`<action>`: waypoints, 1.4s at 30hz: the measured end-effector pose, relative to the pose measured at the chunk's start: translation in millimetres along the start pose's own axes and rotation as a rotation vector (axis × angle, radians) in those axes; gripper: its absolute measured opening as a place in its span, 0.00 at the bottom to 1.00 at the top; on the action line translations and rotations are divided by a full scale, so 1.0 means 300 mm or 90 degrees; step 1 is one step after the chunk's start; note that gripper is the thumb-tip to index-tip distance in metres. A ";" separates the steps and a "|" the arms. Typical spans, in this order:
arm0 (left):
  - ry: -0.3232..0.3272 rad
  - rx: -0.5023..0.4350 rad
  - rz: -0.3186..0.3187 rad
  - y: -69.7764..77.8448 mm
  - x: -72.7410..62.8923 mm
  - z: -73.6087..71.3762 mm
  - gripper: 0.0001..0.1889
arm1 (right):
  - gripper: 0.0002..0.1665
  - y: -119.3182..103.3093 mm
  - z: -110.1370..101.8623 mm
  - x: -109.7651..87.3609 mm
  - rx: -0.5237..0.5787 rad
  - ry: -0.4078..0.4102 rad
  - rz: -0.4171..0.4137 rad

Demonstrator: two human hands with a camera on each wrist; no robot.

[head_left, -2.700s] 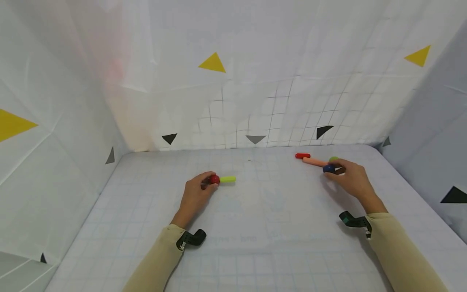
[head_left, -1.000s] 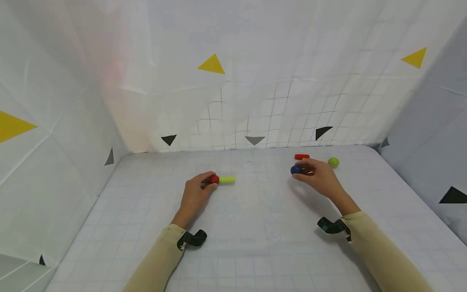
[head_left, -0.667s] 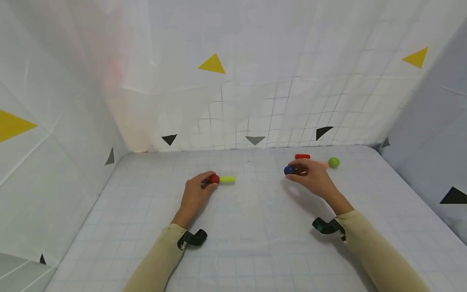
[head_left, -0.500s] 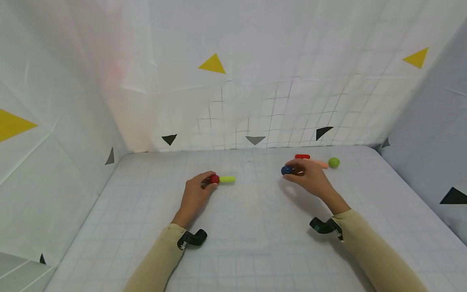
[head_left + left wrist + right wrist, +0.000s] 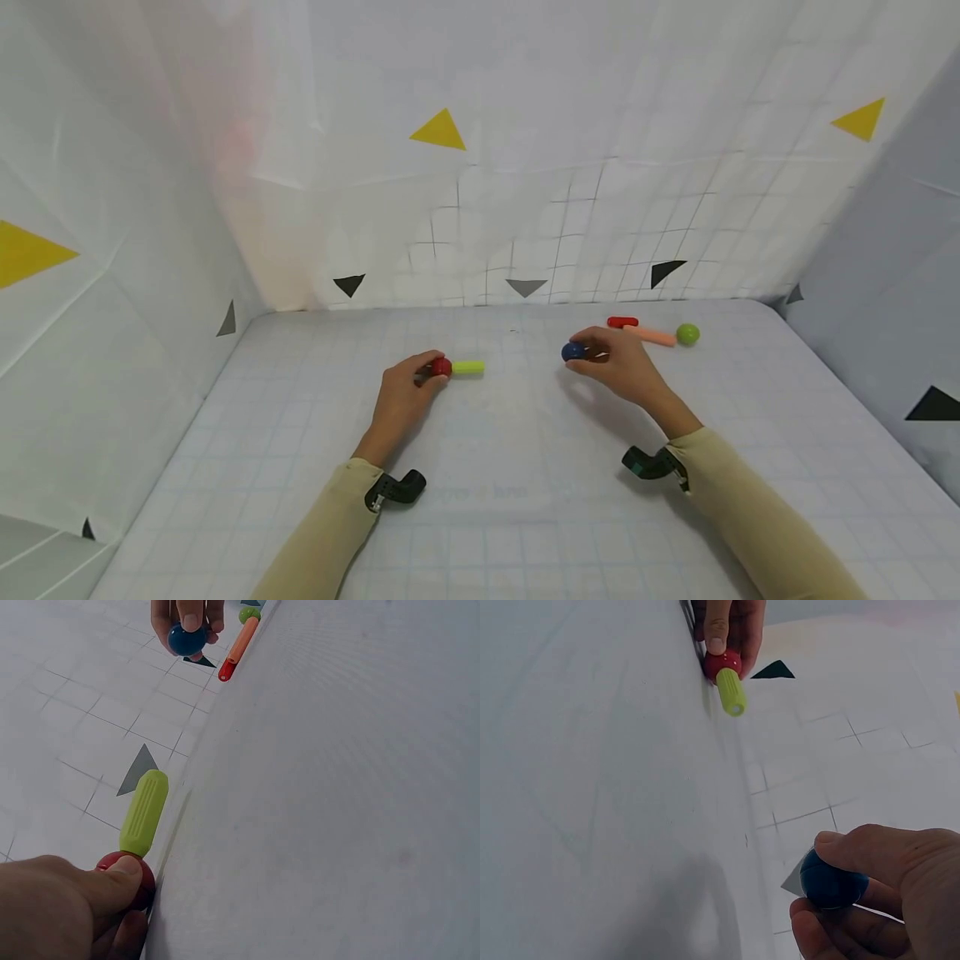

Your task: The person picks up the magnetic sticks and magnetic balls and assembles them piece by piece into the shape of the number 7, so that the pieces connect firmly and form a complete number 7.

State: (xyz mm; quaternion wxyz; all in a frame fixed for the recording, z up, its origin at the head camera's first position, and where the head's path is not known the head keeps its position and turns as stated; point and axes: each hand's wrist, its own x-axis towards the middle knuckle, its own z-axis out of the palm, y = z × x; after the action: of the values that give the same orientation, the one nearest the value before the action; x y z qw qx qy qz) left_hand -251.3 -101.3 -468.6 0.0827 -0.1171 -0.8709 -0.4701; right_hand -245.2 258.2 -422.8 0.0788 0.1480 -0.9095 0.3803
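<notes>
A red ball [image 5: 441,367] with a ribbed lime-yellow rod [image 5: 468,367] sticking out of it lies low at the table, left of centre. My left hand [image 5: 402,402] pinches the ball between thumb and fingers, and the rod points right. Towards the right, my right hand [image 5: 622,367] grips a blue ball [image 5: 573,352] by its sides. In the right wrist view the blue ball [image 5: 831,881] sits between thumb and fingertips, raised off the table with a shadow beneath. A gap separates the blue ball from the rod's free end.
Behind the right hand lie a short red rod [image 5: 622,322], an orange rod [image 5: 649,336] and a green ball [image 5: 687,334], close together near the table's back edge. White sheets with yellow and black triangles [image 5: 665,272] surround the gridded white table [image 5: 517,550].
My right hand has carried the blue ball leftward from beside the green ball, uncovering the green ball and orange rod. The left hand, red ball and lime-yellow rod have stayed put.
</notes>
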 end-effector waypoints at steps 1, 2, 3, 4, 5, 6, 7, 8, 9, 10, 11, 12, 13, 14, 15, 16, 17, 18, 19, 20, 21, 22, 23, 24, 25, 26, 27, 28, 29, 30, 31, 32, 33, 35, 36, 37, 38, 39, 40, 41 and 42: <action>0.000 0.000 0.002 0.000 0.000 -0.001 0.22 | 0.20 -0.003 0.004 0.001 0.004 -0.001 -0.005; 0.001 0.000 0.004 -0.001 -0.001 -0.001 0.23 | 0.20 -0.006 0.008 0.004 0.008 -0.003 -0.006; 0.001 -0.001 0.006 -0.002 -0.001 -0.002 0.23 | 0.20 -0.008 0.012 0.007 0.009 -0.004 -0.005; 0.002 -0.001 0.007 -0.001 -0.001 -0.003 0.23 | 0.20 -0.012 0.016 0.010 0.010 -0.007 -0.003; 0.002 0.000 0.007 -0.002 -0.001 -0.003 0.23 | 0.20 -0.015 0.021 0.012 0.010 -0.009 -0.001; 0.002 0.000 0.007 -0.002 -0.001 -0.003 0.23 | 0.20 -0.018 0.025 0.015 0.009 -0.011 0.001; 0.002 0.003 0.007 -0.003 -0.001 -0.002 0.23 | 0.20 -0.022 0.030 0.017 0.009 -0.014 0.004; 0.002 0.004 0.006 -0.003 0.000 -0.002 0.23 | 0.20 -0.025 0.034 0.020 0.006 -0.017 0.009; 0.002 0.006 0.005 -0.003 0.000 -0.002 0.23 | 0.20 -0.029 0.037 0.021 0.006 -0.019 0.012; 0.002 0.008 0.005 -0.003 0.000 -0.002 0.23 | 0.21 -0.034 0.041 0.023 0.005 -0.023 0.014; 0.002 0.010 0.003 -0.003 0.001 -0.001 0.23 | 0.21 -0.036 0.045 0.025 0.002 -0.026 0.015; 0.002 0.012 0.006 -0.004 0.002 0.000 0.23 | 0.21 -0.040 0.049 0.027 0.002 -0.029 0.016; 0.002 0.013 0.006 -0.005 0.003 0.000 0.23 | 0.21 -0.045 0.053 0.029 0.003 -0.032 0.015; 0.001 0.013 0.004 -0.005 0.004 0.000 0.23 | 0.21 -0.050 0.056 0.032 0.002 -0.034 0.013; 0.001 0.014 0.004 -0.006 0.006 0.001 0.23 | 0.21 -0.054 0.060 0.035 0.000 -0.035 0.009; 0.000 0.014 0.004 -0.007 0.007 0.001 0.23 | 0.21 -0.057 0.064 0.039 -0.001 -0.036 0.003; -0.001 0.014 0.005 -0.008 0.008 0.001 0.23 | 0.21 -0.059 0.068 0.044 -0.003 -0.037 -0.005; 0.000 0.015 0.005 -0.009 0.008 0.001 0.23 | 0.21 -0.065 0.071 0.048 -0.001 -0.038 -0.012; -0.001 0.013 0.002 -0.011 0.009 0.001 0.23 | 0.21 -0.069 0.075 0.052 -0.001 -0.040 -0.018; -0.001 0.013 0.003 -0.012 0.009 0.000 0.23 | 0.21 -0.071 0.079 0.057 -0.002 -0.042 -0.023; -0.002 0.011 0.002 -0.013 0.009 0.000 0.23 | 0.21 -0.073 0.085 0.061 -0.002 -0.045 -0.027; -0.003 0.008 0.000 -0.014 0.008 0.000 0.23 | 0.21 -0.075 0.090 0.065 -0.001 -0.050 -0.028; -0.003 0.008 -0.003 -0.014 0.007 0.000 0.23 | 0.21 -0.077 0.095 0.067 -0.002 -0.054 -0.028; -0.004 0.007 -0.005 -0.014 0.007 0.001 0.23 | 0.21 -0.082 0.101 0.069 -0.003 -0.058 -0.025; -0.005 0.007 -0.005 -0.013 0.006 0.001 0.23 | 0.21 -0.085 0.106 0.072 -0.006 -0.061 -0.025; -0.005 0.007 -0.005 -0.011 0.005 0.001 0.23 | 0.21 -0.087 0.112 0.074 -0.010 -0.063 -0.023; -0.005 0.008 -0.006 -0.009 0.005 0.002 0.22 | 0.22 -0.090 0.118 0.076 -0.013 -0.066 -0.023; -0.004 0.010 -0.005 -0.008 0.005 0.003 0.22 | 0.22 -0.093 0.123 0.078 -0.015 -0.069 -0.023; -0.003 0.012 -0.003 -0.007 0.004 0.003 0.22 | 0.22 -0.096 0.128 0.080 -0.017 -0.072 -0.025; -0.001 0.013 0.000 -0.006 0.003 0.002 0.23 | 0.23 -0.098 0.133 0.083 -0.018 -0.075 -0.027; -0.002 0.013 0.001 -0.006 0.004 0.002 0.23 | 0.23 -0.100 0.137 0.086 -0.020 -0.078 -0.029; -0.002 0.013 0.000 -0.006 0.004 0.002 0.23 | 0.23 -0.100 0.142 0.090 -0.022 -0.081 -0.031; -0.002 0.013 0.001 -0.007 0.004 0.002 0.23 | 0.23 -0.102 0.145 0.093 -0.022 -0.084 -0.033; -0.003 0.012 -0.002 -0.007 0.005 0.002 0.23 | 0.23 -0.104 0.153 0.098 -0.019 -0.091 -0.037; -0.003 0.013 -0.002 -0.008 0.005 0.002 0.23 | 0.24 -0.105 0.158 0.100 -0.019 -0.095 -0.038; -0.003 0.013 -0.005 -0.008 0.006 0.003 0.23 | 0.24 -0.104 0.163 0.103 -0.019 -0.099 -0.039; -0.002 0.013 -0.005 -0.009 0.006 0.003 0.23 | 0.24 -0.104 0.169 0.106 -0.020 -0.103 -0.040; -0.002 0.013 -0.004 -0.009 0.007 0.004 0.23 | 0.24 -0.104 0.173 0.108 -0.020 -0.106 -0.039; -0.002 0.014 -0.005 -0.010 0.006 0.004 0.23 | 0.24 -0.105 0.179 0.109 -0.020 -0.109 -0.041; -0.002 0.014 -0.004 -0.011 0.005 0.004 0.22 | 0.24 -0.106 0.184 0.111 -0.021 -0.111 -0.042; -0.003 0.015 -0.002 -0.012 0.005 0.004 0.22 | 0.24 -0.107 0.189 0.113 -0.021 -0.112 -0.042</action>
State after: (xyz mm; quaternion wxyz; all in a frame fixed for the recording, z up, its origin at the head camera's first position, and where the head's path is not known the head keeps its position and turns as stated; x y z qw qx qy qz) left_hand -253.7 -102.1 -471.9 0.0815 -0.1154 -0.8769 -0.4595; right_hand -268.5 189.0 -432.3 0.0136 0.2098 -0.9135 0.3483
